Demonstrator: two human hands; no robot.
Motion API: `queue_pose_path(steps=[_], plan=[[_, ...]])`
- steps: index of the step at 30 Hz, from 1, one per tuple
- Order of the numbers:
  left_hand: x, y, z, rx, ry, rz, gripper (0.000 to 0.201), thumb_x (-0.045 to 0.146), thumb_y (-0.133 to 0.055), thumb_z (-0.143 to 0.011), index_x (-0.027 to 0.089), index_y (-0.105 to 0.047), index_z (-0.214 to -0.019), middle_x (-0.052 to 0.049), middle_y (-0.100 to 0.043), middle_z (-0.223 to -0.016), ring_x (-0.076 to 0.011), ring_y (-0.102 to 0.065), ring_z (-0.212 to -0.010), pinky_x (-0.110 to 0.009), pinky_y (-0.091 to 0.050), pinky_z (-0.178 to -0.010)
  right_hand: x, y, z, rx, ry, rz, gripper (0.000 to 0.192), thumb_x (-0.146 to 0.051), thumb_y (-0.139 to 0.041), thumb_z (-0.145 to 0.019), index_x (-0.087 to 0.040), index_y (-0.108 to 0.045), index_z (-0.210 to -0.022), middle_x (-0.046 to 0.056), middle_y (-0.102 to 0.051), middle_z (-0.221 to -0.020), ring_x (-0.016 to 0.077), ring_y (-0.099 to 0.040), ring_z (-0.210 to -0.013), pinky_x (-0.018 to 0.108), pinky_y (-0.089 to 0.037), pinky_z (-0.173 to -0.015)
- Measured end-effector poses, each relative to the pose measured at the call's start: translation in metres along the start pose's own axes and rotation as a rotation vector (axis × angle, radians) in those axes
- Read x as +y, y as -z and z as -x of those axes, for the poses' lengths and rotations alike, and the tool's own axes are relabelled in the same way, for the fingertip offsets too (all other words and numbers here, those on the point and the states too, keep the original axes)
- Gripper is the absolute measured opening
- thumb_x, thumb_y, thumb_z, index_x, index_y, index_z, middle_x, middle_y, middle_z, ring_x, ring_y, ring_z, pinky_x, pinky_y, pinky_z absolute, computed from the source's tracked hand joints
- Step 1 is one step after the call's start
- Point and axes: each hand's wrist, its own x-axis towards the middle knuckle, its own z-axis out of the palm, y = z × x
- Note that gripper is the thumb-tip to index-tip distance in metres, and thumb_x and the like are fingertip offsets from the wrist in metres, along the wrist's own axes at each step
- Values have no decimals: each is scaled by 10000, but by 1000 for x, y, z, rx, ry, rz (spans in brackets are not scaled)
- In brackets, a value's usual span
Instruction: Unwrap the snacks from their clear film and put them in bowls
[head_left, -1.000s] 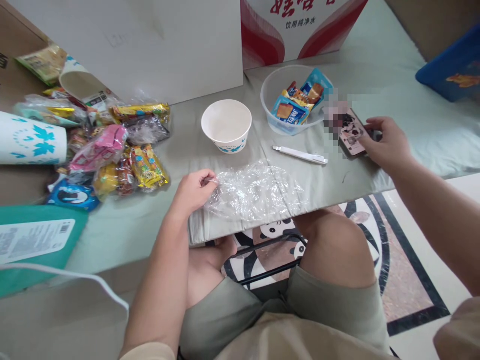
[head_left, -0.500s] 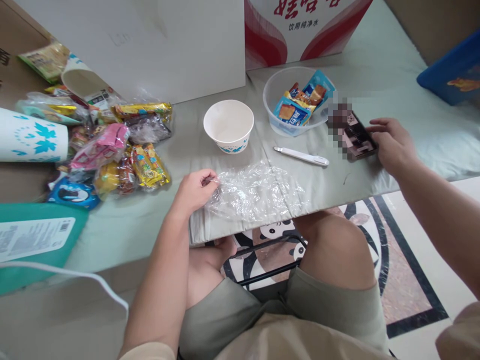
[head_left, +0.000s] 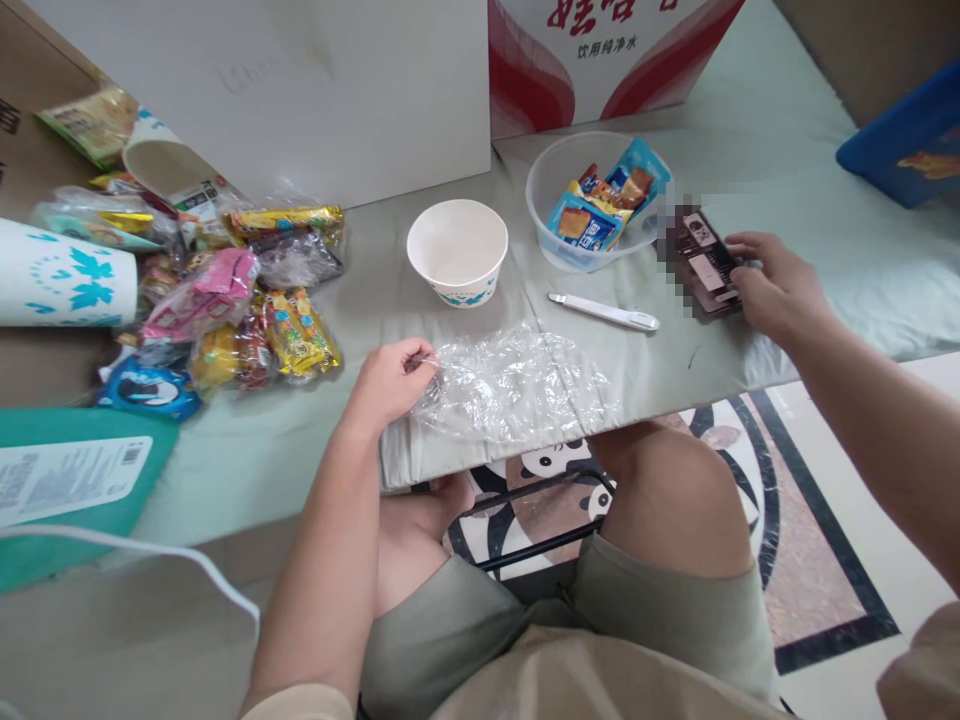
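Observation:
A crumpled sheet of clear plastic film [head_left: 517, 385] lies along the front edge of the pale green covered surface. My left hand [head_left: 394, 380] pinches its left end between thumb and fingers. At the right, a smartphone [head_left: 709, 270] with a lit screen rests on the cover, partly blurred out. My right hand [head_left: 780, 285] is at the phone's right side, thumb over the screen's edge and fingers stretched out beyond it. Behind the film stands a white paper bowl [head_left: 457, 250] with a blue leaf pattern. A white slim-handled tool [head_left: 604, 312], possibly a folded cutter, lies between bowl and phone.
A clear plastic tub [head_left: 544, 215] holds several snack packets. Wrapped snacks [head_left: 202, 290] are heaped at the left beside a paper cup stack [head_left: 67, 275]. A green package [head_left: 142, 480] and white cable [head_left: 187, 555] are near left. A large white box [head_left: 300, 90] and red-white carton [head_left: 600, 70] stand behind.
My right hand has shifted slightly left, and its thumb now reaches further over the phone's screen. The screen content looks different. My left hand and the film have stayed in place.

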Motion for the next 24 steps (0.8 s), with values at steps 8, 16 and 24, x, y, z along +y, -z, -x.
queue_pose_path(steps=[8,16,24], plan=[[0,-2,-1,10,-8,-6,195,384,-561,-757,195,-610,-760,9,-566,-682,-152,-499,-671,-280,-366,-647,-17,-3,-18,-103,142,352,650,-399,-443,-881,-270,-544,-1510,176,-630,-1399,455,-556,-1331,658,-450,-1078],[-1,-1,-2,3,-5,-24,215,406,-560,-758,196,-607,-755,15,-541,-663,-147,-476,-648,-282,-350,-639,-4,1,-5,-17,-34,-44,619,-253,-482,-819,-300,-587,-1427,55,-708,-1304,337,-643,-1223,557,-487,-1099],[1,-1,-2,4,17,-25,211,396,-567,-741,191,-610,-761,20,-555,-670,-142,-485,-651,-283,-360,-652,12,-2,-4,12,-48,-66,628,-251,-482,-779,-246,-607,-1394,75,-695,-1347,312,-648,-1224,546,-474,-1112]])
